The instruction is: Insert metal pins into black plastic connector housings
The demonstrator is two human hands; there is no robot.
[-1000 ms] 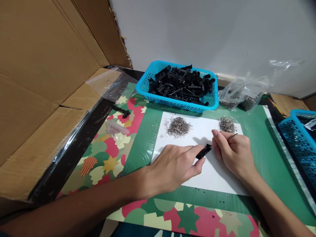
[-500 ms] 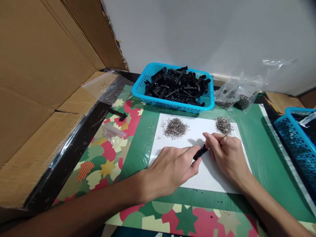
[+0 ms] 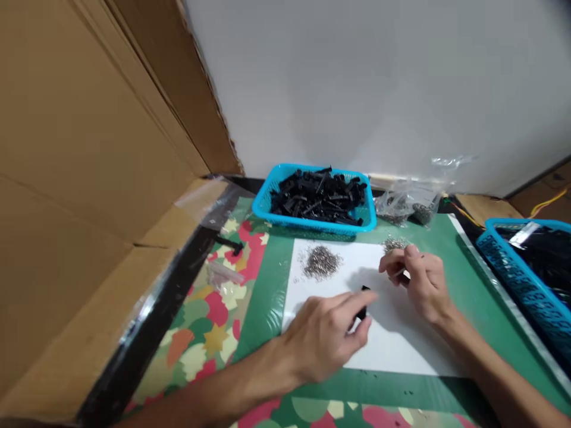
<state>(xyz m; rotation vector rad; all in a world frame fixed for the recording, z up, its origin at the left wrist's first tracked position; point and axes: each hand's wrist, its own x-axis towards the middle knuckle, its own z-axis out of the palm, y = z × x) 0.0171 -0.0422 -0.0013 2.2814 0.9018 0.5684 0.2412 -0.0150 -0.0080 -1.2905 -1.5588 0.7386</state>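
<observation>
Over the white paper [image 3: 392,351], my left hand [image 3: 328,336] holds a small black plastic part [image 3: 362,312] between thumb and fingers. Most of that part is hidden by the fingers. My right hand [image 3: 423,285] is raised to the right, apart from the part, its fingers curled round a thin metal tool [image 3: 398,273] that shows only as a pale sliver. A heap of tiny bent metal pieces [image 3: 321,262] lies at the paper's upper left. Just behind my right hand, a second metal heap [image 3: 394,243] is partly covered.
A blue basket [image 3: 312,226] full of black plastic parts stands at the back. Another blue basket [image 3: 513,285] is at the right. Clear bags [image 3: 408,205] of metal pieces sit by the wall. A loose black part [image 3: 232,244] and small bag [image 3: 225,274] lie left; cardboard [image 3: 89,178] rises beyond.
My right hand has drawn away from the black part, and the tool's tip no longer meets it. My left hand still holds the part. The view has tilted up, so everything sits lower.
</observation>
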